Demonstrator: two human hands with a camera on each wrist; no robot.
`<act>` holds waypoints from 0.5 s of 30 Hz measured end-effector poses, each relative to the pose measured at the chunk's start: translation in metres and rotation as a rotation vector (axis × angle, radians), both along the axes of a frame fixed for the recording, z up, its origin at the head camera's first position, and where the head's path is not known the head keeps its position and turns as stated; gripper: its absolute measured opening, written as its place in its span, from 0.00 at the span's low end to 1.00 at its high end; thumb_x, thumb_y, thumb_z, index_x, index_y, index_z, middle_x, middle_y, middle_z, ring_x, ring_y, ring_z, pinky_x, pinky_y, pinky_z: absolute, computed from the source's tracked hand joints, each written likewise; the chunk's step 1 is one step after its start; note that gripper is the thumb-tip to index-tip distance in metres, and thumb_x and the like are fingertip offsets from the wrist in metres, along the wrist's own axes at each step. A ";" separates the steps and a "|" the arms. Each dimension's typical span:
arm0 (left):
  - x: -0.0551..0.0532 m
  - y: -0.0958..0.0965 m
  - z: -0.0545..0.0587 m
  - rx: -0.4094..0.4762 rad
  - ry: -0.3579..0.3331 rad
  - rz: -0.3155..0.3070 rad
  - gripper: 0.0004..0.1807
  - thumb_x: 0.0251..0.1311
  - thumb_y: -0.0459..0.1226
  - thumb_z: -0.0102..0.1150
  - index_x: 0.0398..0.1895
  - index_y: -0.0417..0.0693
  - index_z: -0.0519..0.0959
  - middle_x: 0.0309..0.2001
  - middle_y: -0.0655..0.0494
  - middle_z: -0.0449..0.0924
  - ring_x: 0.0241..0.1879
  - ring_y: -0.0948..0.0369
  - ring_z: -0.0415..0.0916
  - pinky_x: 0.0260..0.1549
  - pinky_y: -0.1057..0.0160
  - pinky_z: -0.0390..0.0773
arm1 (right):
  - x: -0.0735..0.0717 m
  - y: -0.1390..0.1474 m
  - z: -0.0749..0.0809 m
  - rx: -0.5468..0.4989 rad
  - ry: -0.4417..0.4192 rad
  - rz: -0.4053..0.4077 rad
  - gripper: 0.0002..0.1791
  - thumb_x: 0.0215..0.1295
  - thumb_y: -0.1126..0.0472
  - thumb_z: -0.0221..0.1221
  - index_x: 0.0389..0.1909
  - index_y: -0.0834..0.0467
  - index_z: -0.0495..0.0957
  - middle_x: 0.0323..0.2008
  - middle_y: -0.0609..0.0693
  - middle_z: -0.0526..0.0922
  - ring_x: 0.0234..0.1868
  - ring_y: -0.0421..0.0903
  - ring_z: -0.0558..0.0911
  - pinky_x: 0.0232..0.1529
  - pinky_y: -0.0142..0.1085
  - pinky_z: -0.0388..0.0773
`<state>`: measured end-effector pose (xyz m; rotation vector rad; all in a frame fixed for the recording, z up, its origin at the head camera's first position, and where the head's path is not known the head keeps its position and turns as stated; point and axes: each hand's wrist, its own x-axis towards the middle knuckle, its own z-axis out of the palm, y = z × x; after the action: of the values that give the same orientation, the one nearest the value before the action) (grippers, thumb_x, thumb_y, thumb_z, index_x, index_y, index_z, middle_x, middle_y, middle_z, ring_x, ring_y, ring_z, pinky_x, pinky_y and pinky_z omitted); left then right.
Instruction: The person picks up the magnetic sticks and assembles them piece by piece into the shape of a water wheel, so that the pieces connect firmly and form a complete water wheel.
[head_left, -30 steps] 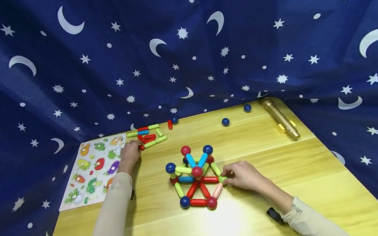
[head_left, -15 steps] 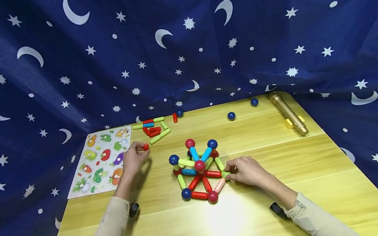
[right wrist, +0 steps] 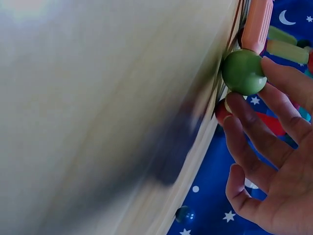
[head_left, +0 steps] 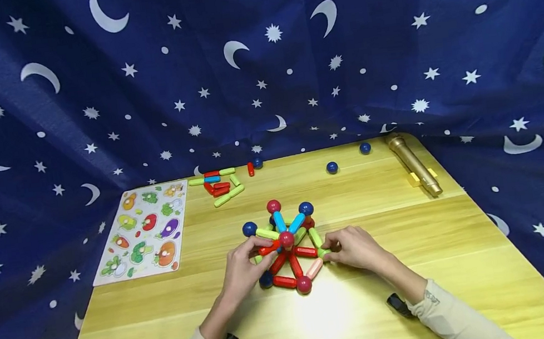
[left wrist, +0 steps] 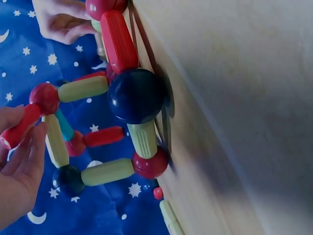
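A frame of magnetic rods and balls stands on the wooden table, with a raised red ball (head_left: 286, 239) near its middle and a dark blue ball (left wrist: 136, 96) at its near left corner. My left hand (head_left: 243, 268) pinches a red magnetic rod (left wrist: 20, 128) between thumb and fingers; the rod's far end meets the raised red ball in the left wrist view. On the frame's right side, my right hand (head_left: 356, 246) holds a green ball (right wrist: 243, 72) with thumb and fingertips. A pink rod (right wrist: 257, 24) runs from that ball.
Loose rods (head_left: 229, 195) in several colours lie at the back left, beside a vegetable puzzle board (head_left: 184, 235). Two blue balls (head_left: 332, 167) and a gold tube (head_left: 415, 167) are at the back right. A starry curtain (head_left: 259, 53) hangs behind the table (head_left: 394, 312).
My left hand has picked a red rod from the loose pile and carried it right and nearer, to the frame's raised red ball. My right hand stays at the green ball.
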<state>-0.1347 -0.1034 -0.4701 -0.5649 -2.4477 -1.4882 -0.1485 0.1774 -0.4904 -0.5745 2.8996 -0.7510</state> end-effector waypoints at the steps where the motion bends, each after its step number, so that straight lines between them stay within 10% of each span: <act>1: -0.001 0.001 -0.001 -0.008 0.007 0.001 0.12 0.47 0.28 0.73 0.34 0.46 0.81 0.38 0.52 0.88 0.36 0.57 0.86 0.36 0.68 0.84 | 0.001 -0.001 0.000 0.003 0.002 0.004 0.08 0.51 0.49 0.71 0.29 0.46 0.83 0.27 0.38 0.87 0.28 0.35 0.79 0.31 0.33 0.71; 15: -0.050 -0.006 0.020 -0.199 -0.025 -0.040 0.14 0.56 0.38 0.69 0.46 0.48 0.81 0.43 0.55 0.87 0.41 0.59 0.83 0.40 0.62 0.82 | 0.012 -0.014 0.000 0.060 0.066 -0.029 0.14 0.47 0.45 0.73 0.23 0.46 0.78 0.20 0.34 0.78 0.21 0.32 0.68 0.21 0.30 0.64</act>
<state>-0.1851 -0.1098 -0.4504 -0.6403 -2.6365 -1.2810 -0.1366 0.1633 -0.4909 -0.5624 2.9853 -0.6587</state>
